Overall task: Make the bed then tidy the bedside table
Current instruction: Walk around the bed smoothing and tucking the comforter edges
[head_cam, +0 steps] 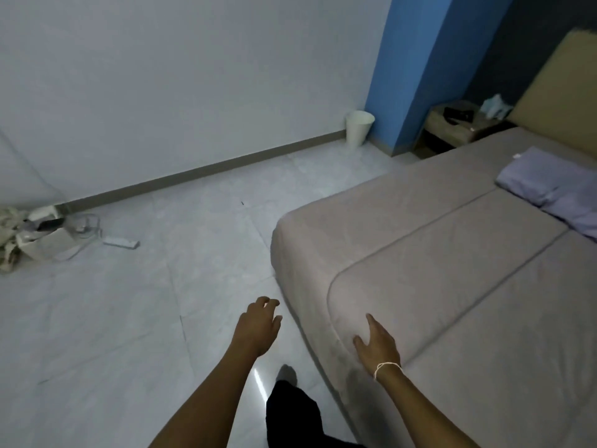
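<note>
A bed [381, 215] with a beige sheet fills the right side. Over it lies a folded beige blanket [452, 270] with a rounded corner. A lilac pillow [549, 185] rests near the tan headboard [555, 92]. My right hand [376, 342] lies flat and open on the blanket's near corner, a string band on its wrist. My left hand [258, 324] hovers above the floor just left of the bed, fingers loosely curled and empty. The wooden bedside table [449, 127] stands far right by the headboard, with a dark object and a tissue box on top.
A white bin [358, 127] stands against the wall beside a blue pillar [410, 69]. At far left on the tiled floor lie a white box, cables, a power strip [121, 242] and crumpled cloth. My dark-trousered leg [290, 405] shows below.
</note>
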A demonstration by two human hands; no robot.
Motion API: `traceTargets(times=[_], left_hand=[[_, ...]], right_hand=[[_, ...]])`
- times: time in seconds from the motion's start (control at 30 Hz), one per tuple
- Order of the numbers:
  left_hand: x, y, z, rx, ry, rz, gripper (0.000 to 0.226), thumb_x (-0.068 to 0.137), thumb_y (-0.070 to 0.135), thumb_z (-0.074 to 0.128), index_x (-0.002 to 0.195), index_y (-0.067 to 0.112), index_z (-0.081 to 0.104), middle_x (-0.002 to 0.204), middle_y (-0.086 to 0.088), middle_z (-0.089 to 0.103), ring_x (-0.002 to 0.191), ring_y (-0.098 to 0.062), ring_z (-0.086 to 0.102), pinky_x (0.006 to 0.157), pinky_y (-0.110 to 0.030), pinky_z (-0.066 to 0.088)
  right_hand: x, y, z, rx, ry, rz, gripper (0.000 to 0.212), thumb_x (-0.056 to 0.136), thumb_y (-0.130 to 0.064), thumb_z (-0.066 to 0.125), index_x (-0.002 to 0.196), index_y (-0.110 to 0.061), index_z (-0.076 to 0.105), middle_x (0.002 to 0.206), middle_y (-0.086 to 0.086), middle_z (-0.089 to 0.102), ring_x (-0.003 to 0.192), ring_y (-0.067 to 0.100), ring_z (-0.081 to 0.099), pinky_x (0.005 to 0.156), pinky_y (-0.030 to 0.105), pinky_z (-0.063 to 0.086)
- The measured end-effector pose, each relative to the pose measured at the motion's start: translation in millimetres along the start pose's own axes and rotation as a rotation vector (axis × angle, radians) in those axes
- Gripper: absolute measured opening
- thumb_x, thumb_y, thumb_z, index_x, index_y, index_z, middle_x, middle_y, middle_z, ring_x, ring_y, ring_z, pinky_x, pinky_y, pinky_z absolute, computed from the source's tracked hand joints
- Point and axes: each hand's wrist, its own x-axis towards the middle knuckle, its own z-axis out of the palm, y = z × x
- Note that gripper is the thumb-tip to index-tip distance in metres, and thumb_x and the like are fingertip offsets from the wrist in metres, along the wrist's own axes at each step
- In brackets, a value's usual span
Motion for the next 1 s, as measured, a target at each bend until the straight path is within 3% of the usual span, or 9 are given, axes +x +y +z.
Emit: traceTargets(times=[0.4,0.57,0.8,1.0], left_hand=[[216,-92,-98,0.057,-0.046,-0.012,0.041,0.098,0.033,0.043,0.135,0.017,0.045,0.139,-0.007,0.044,0.119,-0.027,0.048,0.094,-0.038,0.045],[302,-95,-102,0.094,-0.159,0.075,0.042,0.098,0.035,0.041,0.136,0.017,0.044,0.14,-0.007,0.043,0.12,-0.026,0.047,0.095,-0.037,0.044],[441,-95,-93,0.155,-0.315,0.333,0.041,0.097,0.034,0.043,0.134,0.015,0.046,0.136,-0.01,0.047,0.116,-0.028,0.05,0.093,-0.039,0.045],[545,-82,-61,0.189,-0.405,0.428,0.041,0.097,0.031,0.043,0.135,0.015,0.045,0.135,-0.009,0.049,0.116,-0.027,0.051,0.094,-0.037,0.044]], right_hand=[[182,-120,4,-0.027,-0.028,0.148,0.071,0.093,-0.043,0.048,0.152,-0.026,0.011,0.158,0.008,0.02,0.145,0.031,0.02,0.116,0.045,0.023],[228,-150,10,-0.019,-0.02,0.208,0.072,0.093,-0.043,0.048,0.152,-0.03,0.009,0.159,0.006,0.018,0.145,0.03,0.018,0.117,0.045,0.023],[268,-165,30,0.091,0.073,0.484,0.072,0.095,-0.048,0.044,0.152,-0.032,0.003,0.16,0.007,0.015,0.146,0.031,0.018,0.116,0.046,0.024],[310,-184,49,0.121,0.131,0.621,0.072,0.093,-0.047,0.047,0.152,-0.032,0.006,0.16,0.007,0.016,0.146,0.031,0.017,0.115,0.045,0.027]])
